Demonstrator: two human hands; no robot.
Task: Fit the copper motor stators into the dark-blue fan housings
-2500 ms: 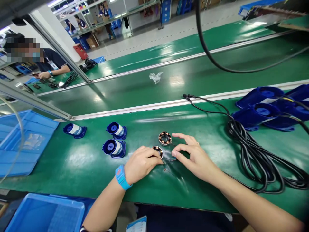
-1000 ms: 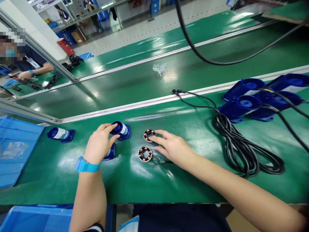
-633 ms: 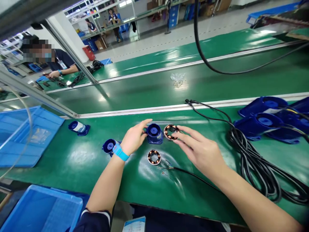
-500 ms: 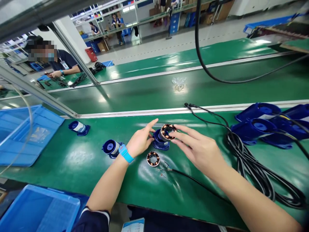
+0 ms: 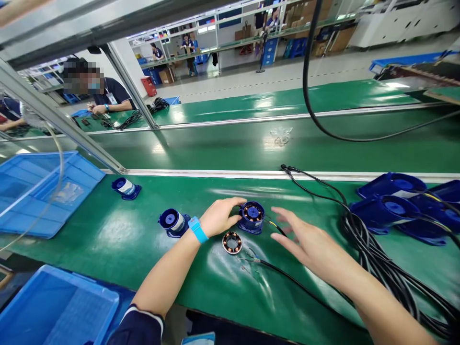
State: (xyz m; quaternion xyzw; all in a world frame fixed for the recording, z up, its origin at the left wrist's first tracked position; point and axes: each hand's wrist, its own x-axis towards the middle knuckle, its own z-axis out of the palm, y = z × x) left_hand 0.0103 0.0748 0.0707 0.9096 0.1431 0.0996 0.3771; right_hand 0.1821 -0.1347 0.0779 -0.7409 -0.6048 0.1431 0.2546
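A blue plastic motor housing (image 5: 250, 227) stands upright on the green bench, with a copper-wound stator ring (image 5: 246, 215) seated around its centre. My left hand (image 5: 220, 216), with a blue wristband, grips its left side between thumb and fingers. Just to the right, my right hand (image 5: 305, 237) is open, fingers apart and holding nothing. Between that hand and the housing runs a dark cable with a yellow wire (image 5: 273, 224). Nearer me lies a second stator ring (image 5: 226, 243), beside the stripped wire ends of a black cable (image 5: 283, 271).
Two more blue housings, one near (image 5: 175, 222) and one far (image 5: 125, 188), stand to the left. Several larger blue housings (image 5: 386, 211) and coiled black cable (image 5: 370, 247) lie on the right. Blue bins (image 5: 53, 201) are at the left. A co-worker (image 5: 115, 96) sits across.
The stator ring that my right hand held over the housing now sits inside it. My right hand has let go and moved right; my left hand has closed on the housing.
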